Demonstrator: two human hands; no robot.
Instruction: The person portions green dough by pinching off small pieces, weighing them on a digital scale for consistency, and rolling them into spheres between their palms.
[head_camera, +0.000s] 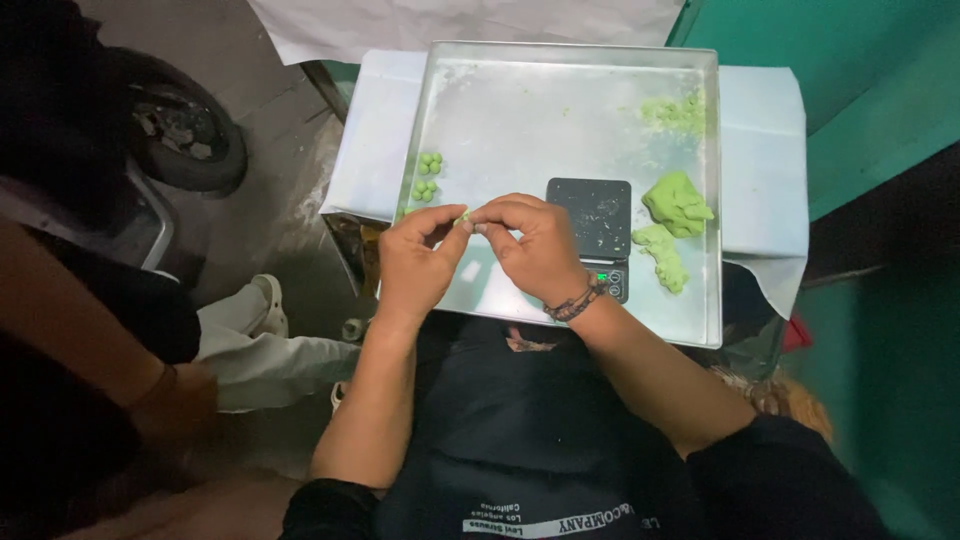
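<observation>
Tray (520, 110) rims frame the work: a shallow metal pan on a white-draped stand (765, 150), its near edge against my lap. Most of its floor from 10 to 1 o'clock is bare metal. Green wall (860, 90) close at 3 o'clock; concrete floor, a wheel (185, 135) and another person's leg (250, 345) at 9 o'clock.

Packages: I see none. Black square scale (592, 225) sits right of centre, a small lit display on its near edge.

Green dough lump (676, 203) at 3 o'clock of the scale, a smaller torn strip (663, 258) just below it, crumbs (675, 112) at 1 o'clock. Two clusters of small green balls (428, 175) lie at 9 o'clock near the left rim.

Left hand (418, 262) and right hand (537, 250) meet over the tray's near half, fingertips pinched together on a small green dough piece (463, 217), which is held above the metal. Right wrist wears a beaded bracelet (575, 300).
</observation>
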